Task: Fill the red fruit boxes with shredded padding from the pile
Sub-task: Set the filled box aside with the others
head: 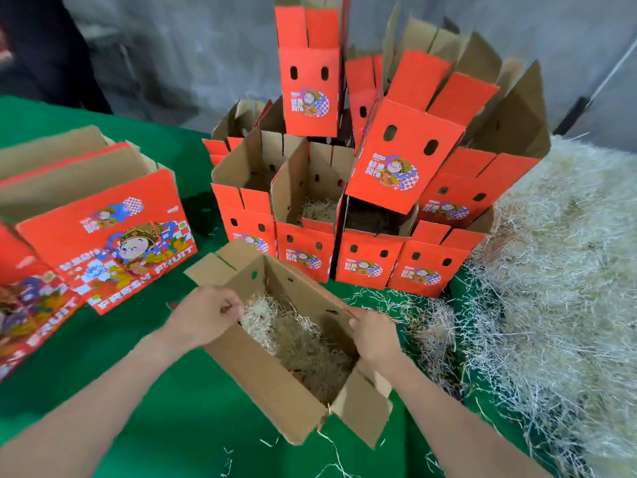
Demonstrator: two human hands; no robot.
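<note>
Red fruit box [258, 384] over green tablecloth [206, 426], grey wall [189, 46] beyond

We're at a packing station in a bare, warehouse-type space, not a home or shop. What shows it: rough grey wall [189, 46] behind, work surface under a green cloth [165, 391], flat-packed boxes [103, 236] printed "FRESH FRUIT" heaped on the left, erected red fruit boxes [365, 267] stacked in tiers at the back, and a bulk pile of shredded padding [568, 253] on the right. In front of us is one open box [262, 374], part-filled.
</note>
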